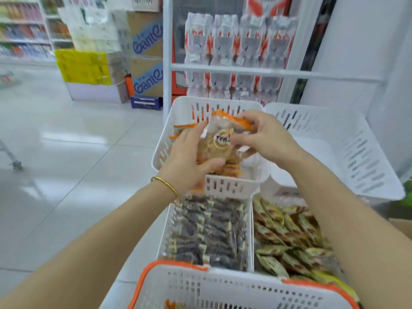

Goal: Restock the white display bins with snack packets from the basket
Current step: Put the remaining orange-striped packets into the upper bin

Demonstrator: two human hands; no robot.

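Snack packet (220,143): upright, orange top away, above white bin (209,188); left hand (189,159) and right hand (265,137) fingers pinching its sides.

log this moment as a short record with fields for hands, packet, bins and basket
left hand: grips the snack packet at its left side
right hand: pinches its upper right edge
snack packet: clear, orange trim, over the upper left bin
upper left bin: holds similar packets
upper right bin: white, slotted, alongside
lower bins: dark packets left, green-yellow packets right
basket: white, orange rim, nearest camera
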